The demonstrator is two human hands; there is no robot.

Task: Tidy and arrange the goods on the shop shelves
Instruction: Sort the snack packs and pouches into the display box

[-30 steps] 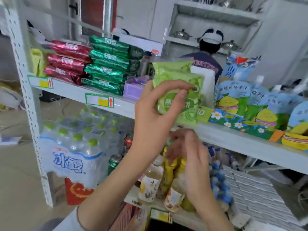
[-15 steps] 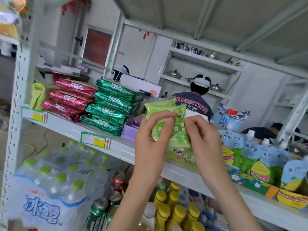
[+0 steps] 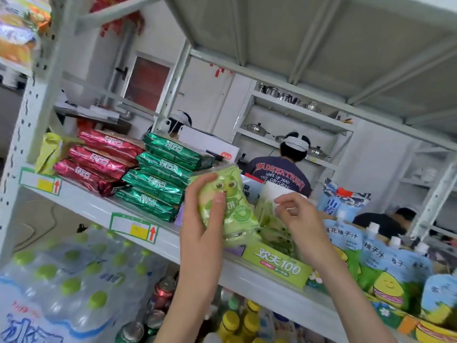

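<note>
My left hand (image 3: 202, 219) grips a light green snack packet (image 3: 232, 209) with a cartoon face, holding it upright over the middle shelf (image 3: 99, 209). Just to its right, my right hand (image 3: 294, 214) pinches the top of another pale green packet (image 3: 269, 219) standing in a green display box (image 3: 277, 263) at the shelf's front edge. The lower part of that second packet is blurred.
Stacks of red packets (image 3: 99, 162) and green packets (image 3: 158, 179) lie on the shelf to the left. Blue juice pouches (image 3: 371, 251) stand to the right. Below are a shrink-wrapped water pack (image 3: 61, 280), cans and yellow-capped bottles (image 3: 237, 320). People stand beyond the shelf.
The camera has tilted up from the lower shelf. My right hand rose from the bottles below to the packets, and has now moved off the held packet onto the one beside it.
</note>
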